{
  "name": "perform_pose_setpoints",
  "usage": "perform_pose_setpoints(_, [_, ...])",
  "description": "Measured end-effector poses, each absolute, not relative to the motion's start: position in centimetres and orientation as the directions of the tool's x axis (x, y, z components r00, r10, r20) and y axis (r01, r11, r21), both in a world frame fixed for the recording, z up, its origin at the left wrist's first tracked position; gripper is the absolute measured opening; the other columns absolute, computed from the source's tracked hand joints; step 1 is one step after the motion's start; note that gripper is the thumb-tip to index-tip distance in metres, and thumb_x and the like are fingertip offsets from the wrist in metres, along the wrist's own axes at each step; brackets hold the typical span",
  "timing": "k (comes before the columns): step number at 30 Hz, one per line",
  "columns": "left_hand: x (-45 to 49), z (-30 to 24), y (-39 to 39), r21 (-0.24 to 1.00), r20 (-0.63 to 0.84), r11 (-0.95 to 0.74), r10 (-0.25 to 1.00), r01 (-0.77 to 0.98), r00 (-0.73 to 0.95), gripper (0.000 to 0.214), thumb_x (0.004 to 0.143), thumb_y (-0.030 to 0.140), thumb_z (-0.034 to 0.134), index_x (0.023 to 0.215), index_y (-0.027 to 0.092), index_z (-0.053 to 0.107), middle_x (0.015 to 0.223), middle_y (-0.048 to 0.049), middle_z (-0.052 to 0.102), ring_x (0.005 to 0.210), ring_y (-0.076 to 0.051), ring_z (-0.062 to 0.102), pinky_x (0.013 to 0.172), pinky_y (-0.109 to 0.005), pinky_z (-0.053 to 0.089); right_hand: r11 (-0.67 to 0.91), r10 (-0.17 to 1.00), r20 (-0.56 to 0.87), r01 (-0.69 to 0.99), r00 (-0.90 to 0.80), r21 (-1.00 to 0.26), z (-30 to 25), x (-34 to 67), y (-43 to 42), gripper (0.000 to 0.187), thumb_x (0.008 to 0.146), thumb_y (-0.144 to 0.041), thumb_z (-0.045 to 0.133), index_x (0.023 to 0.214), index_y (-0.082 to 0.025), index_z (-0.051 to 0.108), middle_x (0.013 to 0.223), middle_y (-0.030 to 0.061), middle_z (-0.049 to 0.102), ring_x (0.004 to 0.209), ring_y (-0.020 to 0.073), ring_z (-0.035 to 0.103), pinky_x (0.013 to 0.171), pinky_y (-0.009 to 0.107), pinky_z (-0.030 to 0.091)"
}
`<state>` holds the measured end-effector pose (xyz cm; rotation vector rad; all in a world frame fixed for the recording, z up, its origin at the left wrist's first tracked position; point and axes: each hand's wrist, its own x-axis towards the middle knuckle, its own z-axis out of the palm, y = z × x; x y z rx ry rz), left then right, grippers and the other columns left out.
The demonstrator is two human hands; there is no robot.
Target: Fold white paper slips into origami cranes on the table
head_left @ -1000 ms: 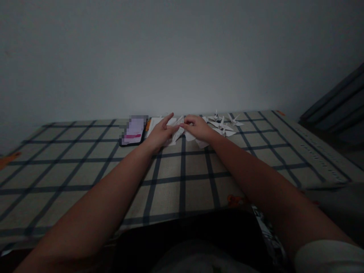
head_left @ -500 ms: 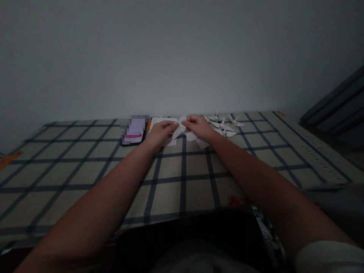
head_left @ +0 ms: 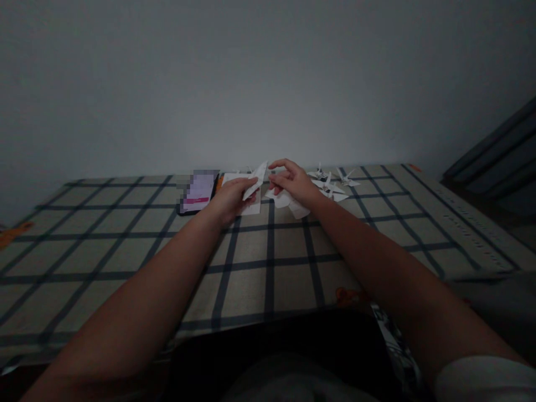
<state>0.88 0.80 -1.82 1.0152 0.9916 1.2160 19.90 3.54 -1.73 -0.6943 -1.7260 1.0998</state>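
Note:
Between the thumb and fingers of my left hand [head_left: 234, 195] is a piece of folded white paper [head_left: 256, 181], tilted with its pointed end up and to the right. My right hand [head_left: 291, 180] is just right of it, apart from the paper, with index finger and thumb spread and nothing seen between them. Beneath my right hand lie loose white paper pieces [head_left: 298, 209] on the checked cloth. A flat white sheet [head_left: 251, 209] lies below and behind my left hand, partly hidden by it.
Several folded paper cranes [head_left: 330, 190] rest to the right of my right hand. A phone [head_left: 197, 190] with a lit, blurred screen lies left of my left hand. The checked tablecloth [head_left: 268, 279] covers the table, which meets a plain wall [head_left: 268, 84]. Dark striped fabric [head_left: 498, 145] hangs at far right.
My right hand has let go of the folded paper and opened its fingers. The left hand has tilted the paper and drawn it slightly to the left.

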Motion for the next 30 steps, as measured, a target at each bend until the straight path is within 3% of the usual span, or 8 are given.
perform_pose_setpoints(4, [0.9, -1.8, 0.9, 0.963, -0.134, 0.169, 0.976, -0.208, 0.171, 0.013, 0.071, 0.020, 0.076, 0.082, 0.015, 0.072, 0.079, -0.0031, 0.066, 0.065, -0.010, 0.058, 0.055, -0.019, 0.045, 0.385, 0.764, 0.318, 0.001, -0.561, -0.923, -2.2, 19.8, 3.5, 0.034, 0.082, -0.029, 0.072, 0.112, -0.019, 0.061, 0.077, -0.0008, 0.067, 0.063, 0.0107, 0.061, 0.061, 0.023, 0.051])
perform_pose_setpoints(7, [1.0, -1.7, 0.8, 0.956, -0.187, 0.220, 0.967, -0.193, 0.173, 0.007, 0.073, 0.018, 0.073, 0.079, 0.014, 0.072, 0.075, -0.0032, 0.065, 0.060, -0.009, 0.055, 0.053, -0.020, 0.043, 0.363, 0.751, 0.285, 0.012, -0.595, -0.932, -2.5, 19.7, 3.6, 0.023, 0.082, -0.027, 0.072, 0.101, -0.016, 0.066, 0.080, 0.0018, 0.068, 0.067, 0.0109, 0.062, 0.064, 0.024, 0.052])
perform_pose_setpoints(11, [1.0, -1.8, 0.8, 0.959, -0.177, 0.213, 0.966, -0.188, 0.191, 0.012, 0.071, 0.019, 0.077, 0.079, 0.012, 0.072, 0.067, -0.0014, 0.060, 0.053, -0.007, 0.048, 0.048, -0.019, 0.037, 0.344, 0.743, 0.270, 0.002, -0.612, -0.939, -2.5, 19.6, 3.8, 0.025, 0.077, -0.022, 0.075, 0.100, -0.015, 0.068, 0.084, 0.0030, 0.069, 0.074, 0.0119, 0.064, 0.069, 0.025, 0.052])
perform_pose_setpoints(18, [1.0, -1.9, 0.6, 0.974, -0.120, 0.153, 0.974, -0.168, 0.193, 0.008, 0.075, 0.019, 0.077, 0.076, 0.013, 0.072, 0.072, -0.0023, 0.063, 0.061, -0.008, 0.054, 0.058, -0.019, 0.044, 0.372, 0.750, 0.289, 0.018, -0.594, -0.928, -3.0, 19.8, 4.4, 0.018, 0.082, -0.031, 0.073, 0.091, -0.016, 0.069, 0.090, 0.0040, 0.070, 0.075, 0.0114, 0.062, 0.072, 0.025, 0.052])
perform_pose_setpoints(30, [1.0, -1.8, 0.5, 0.969, -0.091, 0.126, 0.982, -0.212, 0.164, 0.010, 0.080, 0.019, 0.076, 0.078, 0.011, 0.071, 0.077, -0.0053, 0.069, 0.065, -0.008, 0.060, 0.064, -0.017, 0.049, 0.387, 0.797, 0.328, 0.011, -0.508, -0.922, -2.4, 19.7, 4.6, 0.008, 0.084, -0.025, 0.067, 0.085, -0.017, 0.063, 0.083, 0.0009, 0.065, 0.069, 0.0104, 0.058, 0.068, 0.024, 0.052])
